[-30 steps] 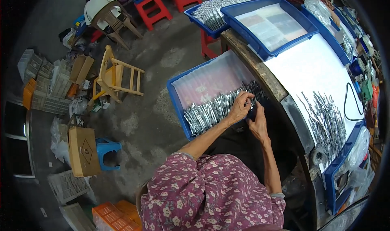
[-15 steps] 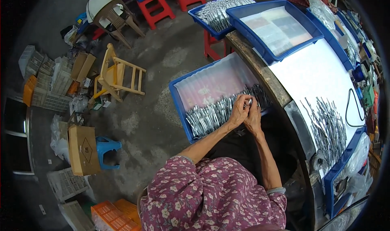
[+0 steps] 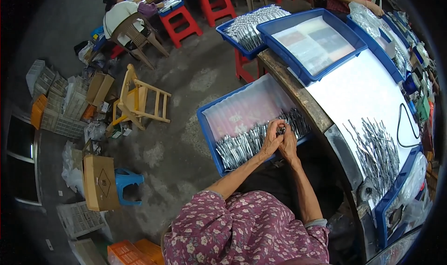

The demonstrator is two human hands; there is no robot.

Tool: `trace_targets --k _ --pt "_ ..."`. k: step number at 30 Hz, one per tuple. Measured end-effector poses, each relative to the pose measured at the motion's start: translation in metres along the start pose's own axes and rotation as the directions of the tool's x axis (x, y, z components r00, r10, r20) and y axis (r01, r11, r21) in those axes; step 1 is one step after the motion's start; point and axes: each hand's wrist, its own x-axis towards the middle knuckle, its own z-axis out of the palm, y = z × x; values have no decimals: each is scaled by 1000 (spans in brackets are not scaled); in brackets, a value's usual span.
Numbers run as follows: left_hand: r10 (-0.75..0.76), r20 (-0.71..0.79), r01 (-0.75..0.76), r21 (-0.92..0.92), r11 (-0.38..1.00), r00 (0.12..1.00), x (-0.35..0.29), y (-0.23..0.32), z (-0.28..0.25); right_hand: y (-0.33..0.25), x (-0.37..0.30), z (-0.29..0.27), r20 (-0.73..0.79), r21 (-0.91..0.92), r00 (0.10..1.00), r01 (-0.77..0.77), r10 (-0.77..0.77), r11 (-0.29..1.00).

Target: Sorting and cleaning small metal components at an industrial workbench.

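Observation:
Close together over the near edge of a blue tray (image 3: 208, 135), my left hand (image 3: 271, 141) and my right hand (image 3: 289, 147) are both closed. Their curled fingers meet around a small dark, shiny bunch of thin metal pieces (image 3: 281, 130), mostly hidden by the fingers. Below and to the left, thin silvery metal pieces (image 3: 237, 149) lie packed side by side along the tray's near half. Pale lining sheet (image 3: 242, 107) shows in its far half. On the white tabletop (image 3: 368, 85) to my right lies a loose heap of similar long strips (image 3: 378, 155).
An empty-looking lined blue tray (image 3: 312, 44) sits on the worktable's far end, beside another tray of silvery pieces (image 3: 251, 25). A wooden folding chair (image 3: 139, 99), blue stool (image 3: 126, 186) and cardboard box (image 3: 99, 182) stand left. A seated person (image 3: 123, 16) works far left.
My view has tilted slightly upward, so the scene sits lower. My hands stay together over the tray, still closed on the bunch, with the fingers a little shifted.

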Motion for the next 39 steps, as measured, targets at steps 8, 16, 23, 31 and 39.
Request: trace_targets --k 8,16,23,31,39 --pt "123 35 -128 262 957 992 -5 7 -11 6 1 -4 81 -49 996 -39 43 998" --pt "179 52 -185 415 891 982 -14 15 -11 22 -2 2 36 -30 996 77 -76 997" --pt "159 4 -132 577 806 987 -19 10 -24 10 -2 -4 96 -69 994 -37 44 997" --pt "-11 -119 44 274 961 993 -16 13 -7 10 -2 -5 115 -33 992 -40 43 999" --pt "-27 -38 37 317 948 999 -18 -10 -2 13 -2 -8 97 45 995 7 -12 999"
